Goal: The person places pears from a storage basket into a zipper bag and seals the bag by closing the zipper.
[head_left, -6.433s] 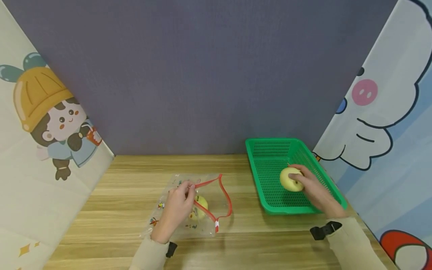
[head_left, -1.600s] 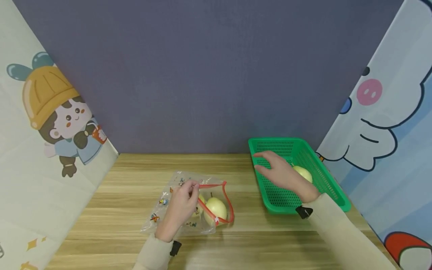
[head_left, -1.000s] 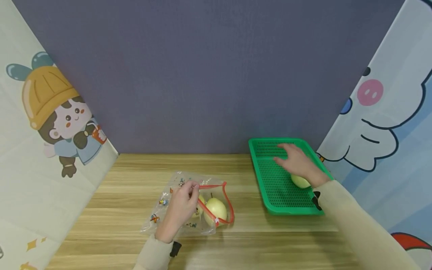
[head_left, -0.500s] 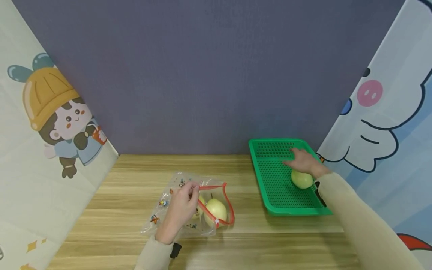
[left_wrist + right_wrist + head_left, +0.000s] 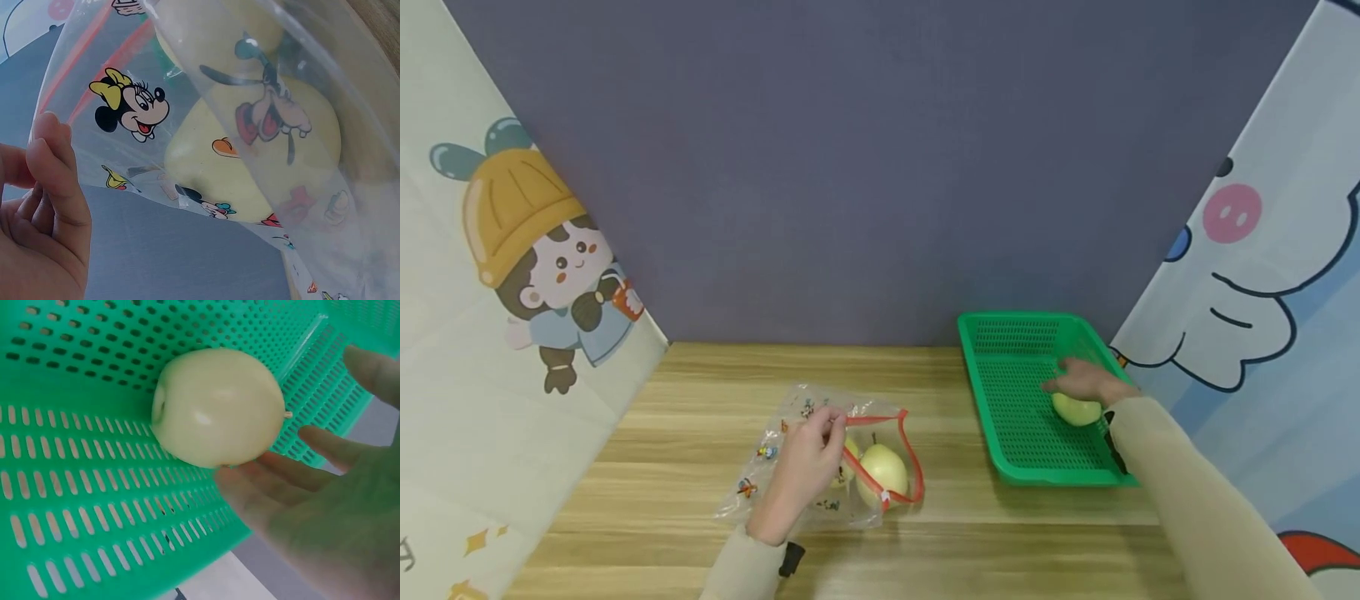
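Observation:
My left hand pinches the red-edged mouth of a clear zip bag printed with cartoon figures. Inside the bag, one pale yellow pear lies near the opening, and a second pear shows through the plastic in the left wrist view. Over at the right, my right hand reaches into a green plastic basket. A pear lies there by the basket's side wall. In the right wrist view the fingers are extended, with fingertips right at the pear's underside and the thumb apart from it.
Both the bag and the basket rest on a wood-grain table. Behind it rises a dark grey panel. Cartoon-printed white panels stand at the left and right, the right one close to the basket.
Earlier my right hand held a pear over the basket; that pear is now inside the bag mouth. Since then the right hand has moved back and down beside the basket's pear. The left hand stays put.

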Demonstrator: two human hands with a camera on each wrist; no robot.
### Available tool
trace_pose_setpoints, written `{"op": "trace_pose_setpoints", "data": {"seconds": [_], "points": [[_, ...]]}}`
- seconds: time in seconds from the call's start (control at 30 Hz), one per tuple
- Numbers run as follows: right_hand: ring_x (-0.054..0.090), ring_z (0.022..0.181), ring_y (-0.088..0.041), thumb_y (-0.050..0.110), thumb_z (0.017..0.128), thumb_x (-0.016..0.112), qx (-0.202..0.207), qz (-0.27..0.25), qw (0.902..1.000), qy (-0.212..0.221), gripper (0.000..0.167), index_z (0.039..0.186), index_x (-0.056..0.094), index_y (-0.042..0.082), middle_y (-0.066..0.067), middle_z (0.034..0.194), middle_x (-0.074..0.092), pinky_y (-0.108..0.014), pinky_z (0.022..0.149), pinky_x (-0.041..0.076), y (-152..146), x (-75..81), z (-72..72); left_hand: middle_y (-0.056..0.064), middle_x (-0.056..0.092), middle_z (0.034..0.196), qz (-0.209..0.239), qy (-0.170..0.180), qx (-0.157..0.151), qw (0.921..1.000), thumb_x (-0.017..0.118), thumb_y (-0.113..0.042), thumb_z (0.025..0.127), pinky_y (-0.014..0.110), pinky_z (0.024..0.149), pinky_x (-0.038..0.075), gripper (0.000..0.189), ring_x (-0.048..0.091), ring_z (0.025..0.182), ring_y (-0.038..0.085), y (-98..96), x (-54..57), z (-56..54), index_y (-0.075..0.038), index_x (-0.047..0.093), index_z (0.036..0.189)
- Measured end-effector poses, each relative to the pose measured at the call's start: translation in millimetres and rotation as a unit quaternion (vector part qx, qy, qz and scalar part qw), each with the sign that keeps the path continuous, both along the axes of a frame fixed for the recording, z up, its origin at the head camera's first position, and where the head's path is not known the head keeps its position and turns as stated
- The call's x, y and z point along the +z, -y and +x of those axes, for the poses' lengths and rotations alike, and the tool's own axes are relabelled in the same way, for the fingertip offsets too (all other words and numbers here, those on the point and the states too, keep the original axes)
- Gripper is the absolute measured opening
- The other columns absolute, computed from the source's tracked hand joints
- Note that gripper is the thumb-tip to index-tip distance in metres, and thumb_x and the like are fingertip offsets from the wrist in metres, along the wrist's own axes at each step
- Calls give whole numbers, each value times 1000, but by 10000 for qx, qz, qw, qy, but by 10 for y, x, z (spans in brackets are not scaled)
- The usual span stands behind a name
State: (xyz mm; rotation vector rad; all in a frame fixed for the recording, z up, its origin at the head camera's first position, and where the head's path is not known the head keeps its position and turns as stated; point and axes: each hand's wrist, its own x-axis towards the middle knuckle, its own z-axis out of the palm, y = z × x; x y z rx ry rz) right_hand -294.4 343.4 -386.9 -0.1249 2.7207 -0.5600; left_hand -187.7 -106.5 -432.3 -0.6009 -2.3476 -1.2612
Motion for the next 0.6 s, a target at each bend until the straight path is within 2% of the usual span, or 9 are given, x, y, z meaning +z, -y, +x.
{"op": "trace_pose_setpoints", "data": {"seconds": [0.17,0.33,0.6], "points": [[25,135,-65,32,100,60,118,-63,9997,227,79,146,26,-23,-46,150,24,-70,103,38,-35,-43,-18,-16,43,54,-29,54,73,10000,58,-1,101,17,31,31,12,33,37,-5,-1,3,4,4,68,103],[25,136,-65,30,95,69,273,-65,9983,506,80,147,32,-18,-43,151,27,-70,101,39,-20,-63,-45,-15,44,54,-42,66,110,9999,58,-1,100,18,31,31,12,33,37,-5,0,5,5,4,68,104],[25,136,-65,20,86,78,322,400,9968,607,85,150,32,-13,-44,150,26,-71,100,40,50,-67,-29,-15,44,54,-69,91,83,9999,58,-1,101,18,31,32,12,34,37,-5,-1,-6,9,4,68,104]]}}
